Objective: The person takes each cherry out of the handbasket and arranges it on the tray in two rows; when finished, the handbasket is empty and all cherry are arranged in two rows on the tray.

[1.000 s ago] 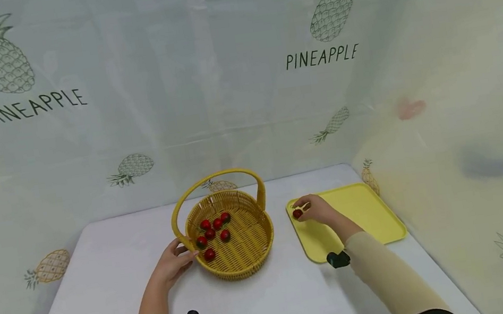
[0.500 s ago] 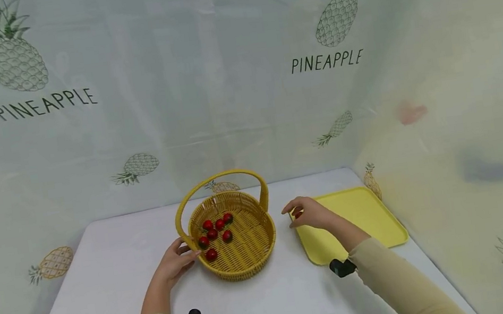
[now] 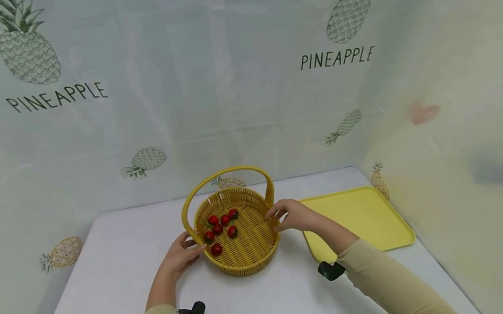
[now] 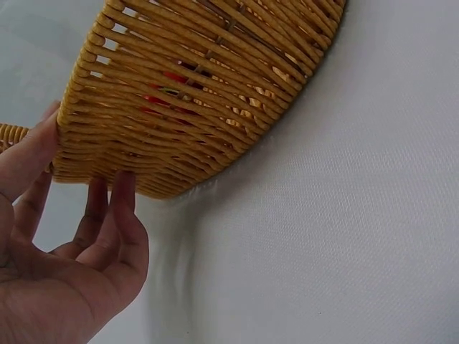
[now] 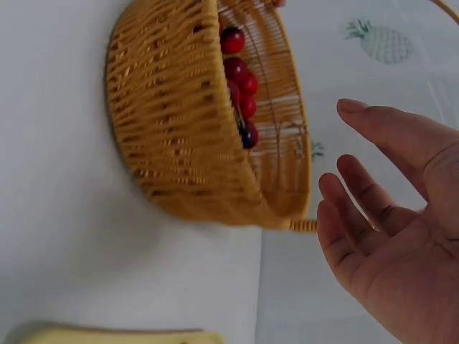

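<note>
A yellow wicker basket [image 3: 244, 271] with an arched handle [image 3: 234, 168] stands mid-table. Several small, round red fruits [image 3: 217, 229] lie inside it, mostly toward the left. My left hand [image 3: 180, 255] grips the basket's left side by the handle base; in the left wrist view, its thumb is at the rim and the fingers [image 4: 123, 188] touch the outer wall. My right hand [image 3: 294, 215] is at the basket's right rim. In the right wrist view, its thumb and fingers [image 5: 358, 183] are spread apart, with nothing seen between them.
To the right of the basket lies a flat yellow tray [image 3: 361, 216], partly behind my right forearm. A white cloth [image 3: 263, 311] covers the table. Behind it hangs a pale curtain [image 3: 224, 102] printed with pineapples.
My right hand has moved left from the tray to the basket's right rim. The red fruit it pinched earlier no longer shows in it. My left hand has stayed on the basket.
</note>
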{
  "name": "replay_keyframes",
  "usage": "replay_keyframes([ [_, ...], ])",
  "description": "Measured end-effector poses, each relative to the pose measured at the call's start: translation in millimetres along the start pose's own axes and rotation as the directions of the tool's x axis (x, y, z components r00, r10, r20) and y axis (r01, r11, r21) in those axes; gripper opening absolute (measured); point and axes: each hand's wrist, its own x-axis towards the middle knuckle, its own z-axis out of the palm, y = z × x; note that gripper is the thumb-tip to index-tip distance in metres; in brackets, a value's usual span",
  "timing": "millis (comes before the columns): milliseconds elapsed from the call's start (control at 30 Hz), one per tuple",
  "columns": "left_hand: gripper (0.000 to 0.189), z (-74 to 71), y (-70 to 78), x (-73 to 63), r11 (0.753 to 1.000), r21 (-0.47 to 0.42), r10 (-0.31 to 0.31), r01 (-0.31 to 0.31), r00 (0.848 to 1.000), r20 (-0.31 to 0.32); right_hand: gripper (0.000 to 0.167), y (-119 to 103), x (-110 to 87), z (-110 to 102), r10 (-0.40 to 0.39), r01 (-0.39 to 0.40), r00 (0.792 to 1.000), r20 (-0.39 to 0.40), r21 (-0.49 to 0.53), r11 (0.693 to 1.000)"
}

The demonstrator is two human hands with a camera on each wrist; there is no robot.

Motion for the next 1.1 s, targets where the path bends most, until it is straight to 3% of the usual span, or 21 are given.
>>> replay_keyframes([
  [533, 0.059, 2.6, 5.3, -1.7, 0.999, -0.036, -0.010, 0.010, 1.000, 0.005, 0.031, -17, 44.5, 45, -0.013, 0.012, 0.994, 0.112, 0.015, 1.000],
  [1100, 0.057, 2.1, 4.0, -1.4, 0.999, -0.036, -0.009, 0.009, 1.000, -0.011, 0.032, -13, 81.2, 68, 0.152, -0.148, 0.983, 0.099, -0.045, 0.988],
])
